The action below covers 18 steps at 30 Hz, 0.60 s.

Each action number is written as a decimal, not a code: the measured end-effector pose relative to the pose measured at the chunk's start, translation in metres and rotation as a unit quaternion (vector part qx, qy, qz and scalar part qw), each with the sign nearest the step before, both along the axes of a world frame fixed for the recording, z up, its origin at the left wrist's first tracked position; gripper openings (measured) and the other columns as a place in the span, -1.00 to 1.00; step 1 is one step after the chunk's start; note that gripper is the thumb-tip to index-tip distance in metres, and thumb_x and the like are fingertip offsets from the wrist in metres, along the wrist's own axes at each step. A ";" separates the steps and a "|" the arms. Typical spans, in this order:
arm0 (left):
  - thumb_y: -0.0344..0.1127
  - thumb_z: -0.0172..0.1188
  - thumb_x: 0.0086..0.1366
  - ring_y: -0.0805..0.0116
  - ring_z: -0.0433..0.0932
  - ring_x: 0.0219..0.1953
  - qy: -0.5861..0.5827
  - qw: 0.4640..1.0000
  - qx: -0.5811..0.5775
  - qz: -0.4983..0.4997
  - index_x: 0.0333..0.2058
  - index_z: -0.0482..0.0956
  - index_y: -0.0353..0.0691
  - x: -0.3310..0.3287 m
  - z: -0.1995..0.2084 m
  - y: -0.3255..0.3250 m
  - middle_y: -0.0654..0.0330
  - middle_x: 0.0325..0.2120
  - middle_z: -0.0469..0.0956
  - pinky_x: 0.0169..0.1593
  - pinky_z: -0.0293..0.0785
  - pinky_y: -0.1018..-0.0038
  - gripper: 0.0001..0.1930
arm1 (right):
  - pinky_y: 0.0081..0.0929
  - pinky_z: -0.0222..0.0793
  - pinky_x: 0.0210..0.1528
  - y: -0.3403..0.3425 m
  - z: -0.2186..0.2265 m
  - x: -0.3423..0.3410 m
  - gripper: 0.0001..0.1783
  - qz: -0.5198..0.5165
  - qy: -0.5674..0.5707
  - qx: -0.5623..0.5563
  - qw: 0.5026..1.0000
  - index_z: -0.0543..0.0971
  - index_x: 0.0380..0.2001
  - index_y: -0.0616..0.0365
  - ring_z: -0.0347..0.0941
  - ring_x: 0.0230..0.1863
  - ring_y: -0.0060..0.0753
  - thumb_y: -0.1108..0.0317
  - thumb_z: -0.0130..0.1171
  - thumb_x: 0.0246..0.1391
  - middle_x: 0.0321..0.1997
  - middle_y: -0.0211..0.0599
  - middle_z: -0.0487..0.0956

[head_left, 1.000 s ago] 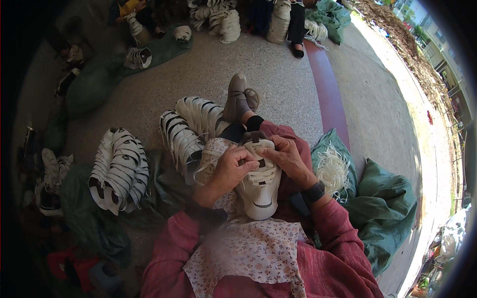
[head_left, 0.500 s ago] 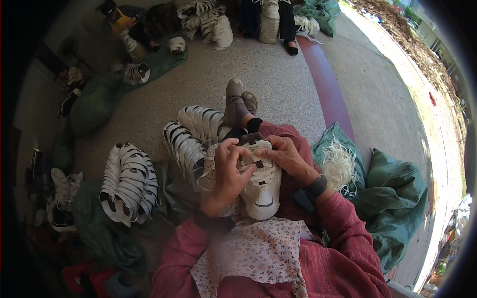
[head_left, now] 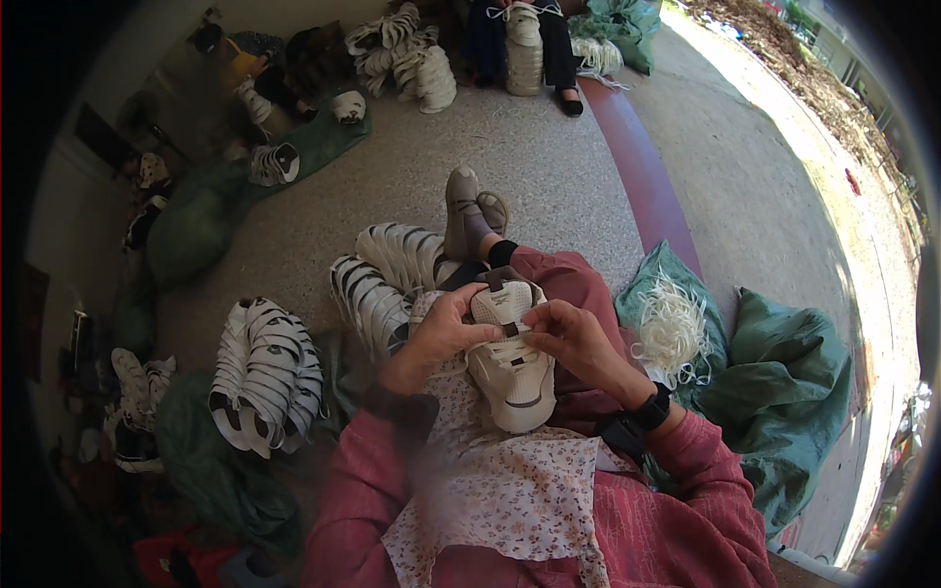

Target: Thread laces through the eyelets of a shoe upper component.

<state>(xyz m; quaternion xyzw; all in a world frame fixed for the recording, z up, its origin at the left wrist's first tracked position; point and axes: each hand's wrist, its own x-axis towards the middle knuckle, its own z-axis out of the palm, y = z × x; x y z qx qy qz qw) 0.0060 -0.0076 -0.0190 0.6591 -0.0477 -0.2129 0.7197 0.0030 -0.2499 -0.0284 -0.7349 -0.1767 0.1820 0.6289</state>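
Note:
A cream shoe upper [head_left: 520, 392] with a grey-edged toe rests on my lap, toe toward me. White lacing crosses its front, and dark loops mark the tongue [head_left: 498, 303]. My left hand [head_left: 441, 336] is closed on the upper's left side, its thumb lying across the tongue by the middle dark loop. On the other side, my right hand [head_left: 576, 343] pinches at the white shoelace beside that loop; the lace is mostly hidden by the fingertips. Stacked white uppers [head_left: 371, 299] lie just beyond my left hand.
More nested uppers [head_left: 263, 367] stand at the left by a green sack [head_left: 221, 446]. At the right, a bundle of white laces [head_left: 672, 333] lies on a green sack, with another green sack [head_left: 784, 377] beside it. Other people sit at the far side among stacked uppers [head_left: 434, 78].
My left hand has shifted from pinching over the tongue to gripping the upper's side. My right hand has moved down and right, off the tongue's top. The view has tilted slightly.

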 end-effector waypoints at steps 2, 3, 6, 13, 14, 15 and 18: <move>-0.49 0.46 0.07 0.48 0.57 -0.06 -0.019 0.999 0.026 0.016 0.16 0.40 -0.35 -0.001 -0.011 -0.002 0.22 -0.08 0.61 0.08 0.49 0.50 -0.34 | -0.66 0.36 -0.26 0.009 -0.003 0.000 -0.82 -0.015 -0.041 -0.027 0.999 0.57 -0.18 0.23 0.38 -0.32 -0.71 0.45 0.31 0.16 -0.32 -0.52 0.50; -0.48 0.47 0.07 0.49 0.57 -0.07 -0.038 0.998 0.050 0.029 0.15 0.42 -0.34 0.000 -0.013 -0.004 0.23 -0.09 0.61 0.07 0.49 0.50 -0.35 | -0.66 0.35 -0.27 0.012 -0.006 0.001 -0.83 -0.033 -0.081 -0.057 0.994 0.57 -0.19 0.23 0.36 -0.34 -0.71 0.46 0.31 0.17 -0.35 -0.54 0.49; -0.44 0.43 0.12 0.53 0.54 -0.04 -0.038 0.999 0.030 0.010 0.16 0.41 -0.32 0.002 -0.011 -0.007 0.25 -0.08 0.61 0.08 0.46 0.56 -0.38 | -0.63 0.31 -0.37 0.019 -0.021 0.004 -0.87 -0.086 -0.121 0.038 0.988 0.58 -0.29 0.18 0.36 -0.40 -0.67 0.40 0.32 0.17 -0.43 -0.52 0.47; -0.16 0.09 0.46 0.60 0.53 -0.11 0.052 0.996 -0.069 -0.038 0.02 0.56 -0.32 0.011 -0.014 0.020 0.33 -0.12 0.62 0.04 0.41 0.60 -0.64 | -0.56 0.44 -0.43 -0.064 0.040 0.042 -0.72 -0.271 0.037 0.280 0.920 0.50 -0.04 0.20 0.60 -0.27 -0.48 0.20 0.04 0.41 -0.15 -0.24 0.61; -0.16 0.09 0.46 0.60 0.53 -0.11 0.053 0.995 -0.074 -0.033 0.02 0.56 -0.32 0.010 -0.014 0.022 0.33 -0.12 0.62 0.04 0.41 0.60 -0.64 | -0.51 0.49 -0.41 -0.095 0.043 0.048 -0.68 -0.288 0.048 0.348 0.891 0.49 0.00 0.25 0.61 -0.24 -0.45 0.21 -0.02 0.43 -0.02 -0.13 0.61; -0.15 0.10 0.46 0.60 0.53 -0.11 0.048 0.996 -0.068 -0.041 0.03 0.56 -0.33 0.012 -0.013 0.020 0.33 -0.13 0.62 0.04 0.41 0.59 -0.64 | -0.51 0.50 -0.40 -0.147 0.028 0.059 -0.69 -0.226 0.113 0.506 0.825 0.48 -0.04 0.28 0.62 -0.20 -0.41 0.24 -0.09 0.46 0.02 -0.06 0.62; -0.15 0.11 0.46 0.60 0.53 -0.10 0.038 0.997 -0.061 -0.040 0.04 0.56 -0.33 0.011 -0.015 0.021 0.33 -0.16 0.63 0.06 0.40 0.59 -0.63 | -0.60 0.17 -0.51 -0.280 0.008 0.070 -0.73 -0.231 0.208 0.657 0.686 0.38 -0.40 0.13 0.20 -0.57 -0.57 0.31 -0.11 0.46 -0.54 -0.40 0.33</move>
